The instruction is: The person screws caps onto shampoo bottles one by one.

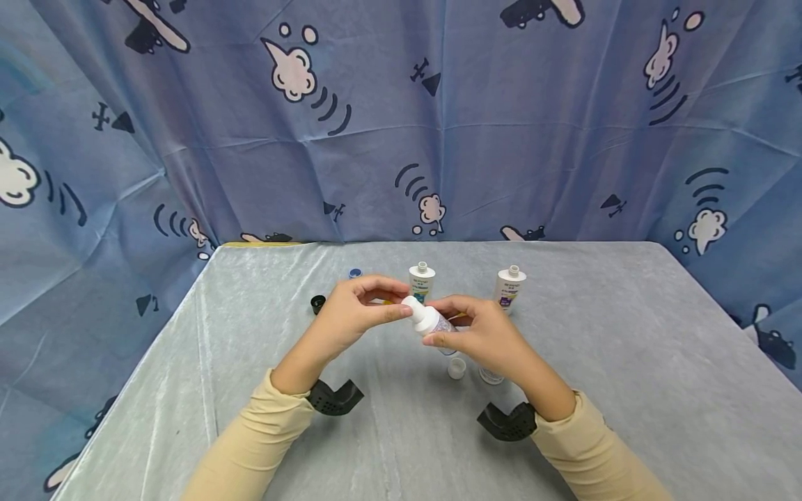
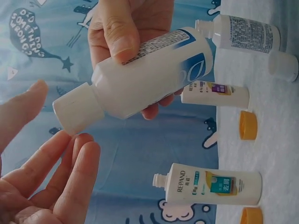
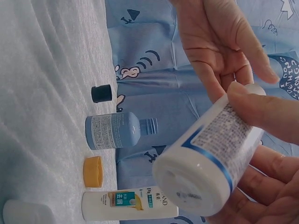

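Note:
My right hand (image 1: 482, 330) grips a white bottle (image 2: 154, 70) with a blue-edged label, holding it tilted above the table. The thumb presses on the printed side, and the other fingers pass behind the body. A white cap (image 2: 77, 108) covers the bottle's upper end, which points toward my left hand (image 1: 357, 306). In the left wrist view, the left fingertips (image 2: 84, 140) are right at the cap's lower edge. The left thumb (image 2: 35, 95) stands apart from the cap, with the fingers only loosely bent.
Uncapped REPAND bottles, one teal-labelled (image 2: 215, 186) and one purple-labelled (image 2: 217, 97), stand behind my hands near orange caps (image 2: 248, 125). Another open white bottle (image 2: 245, 33) is below my right hand, by a loose white cap (image 1: 457, 368). A blue bottle (image 3: 112, 130) stands beside a black cap (image 3: 101, 93).

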The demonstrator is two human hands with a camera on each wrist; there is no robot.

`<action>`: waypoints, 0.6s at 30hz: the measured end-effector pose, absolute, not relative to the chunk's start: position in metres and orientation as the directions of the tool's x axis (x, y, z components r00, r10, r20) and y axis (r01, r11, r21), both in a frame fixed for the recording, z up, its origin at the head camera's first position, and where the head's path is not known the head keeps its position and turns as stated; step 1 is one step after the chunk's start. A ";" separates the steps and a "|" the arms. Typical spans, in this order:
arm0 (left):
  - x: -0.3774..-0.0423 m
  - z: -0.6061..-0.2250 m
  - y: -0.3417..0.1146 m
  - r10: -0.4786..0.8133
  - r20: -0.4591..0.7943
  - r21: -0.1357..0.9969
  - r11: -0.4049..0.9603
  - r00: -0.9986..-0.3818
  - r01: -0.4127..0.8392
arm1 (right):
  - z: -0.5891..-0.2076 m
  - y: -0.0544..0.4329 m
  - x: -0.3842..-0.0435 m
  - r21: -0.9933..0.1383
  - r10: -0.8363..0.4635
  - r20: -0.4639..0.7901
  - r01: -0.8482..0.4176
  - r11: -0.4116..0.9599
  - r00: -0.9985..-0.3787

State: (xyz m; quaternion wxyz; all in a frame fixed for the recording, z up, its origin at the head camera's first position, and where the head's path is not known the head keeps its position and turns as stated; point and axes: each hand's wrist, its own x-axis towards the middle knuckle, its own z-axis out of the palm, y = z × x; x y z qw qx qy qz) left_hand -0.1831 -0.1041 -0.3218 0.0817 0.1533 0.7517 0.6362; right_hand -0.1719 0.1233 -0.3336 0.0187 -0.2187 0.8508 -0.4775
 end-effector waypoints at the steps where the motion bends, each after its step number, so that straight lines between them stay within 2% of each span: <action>1: -0.183 -0.322 -0.104 0.334 0.075 0.980 0.150 -0.940 0.131 | -0.334 0.123 -0.172 -0.820 -0.390 0.178 -0.355 0.449 -0.904; 18: -0.181 -0.322 -0.103 0.359 0.085 0.974 0.166 -0.929 0.154 | -0.334 0.123 -0.172 -0.807 -0.390 0.187 -0.368 0.462 -0.901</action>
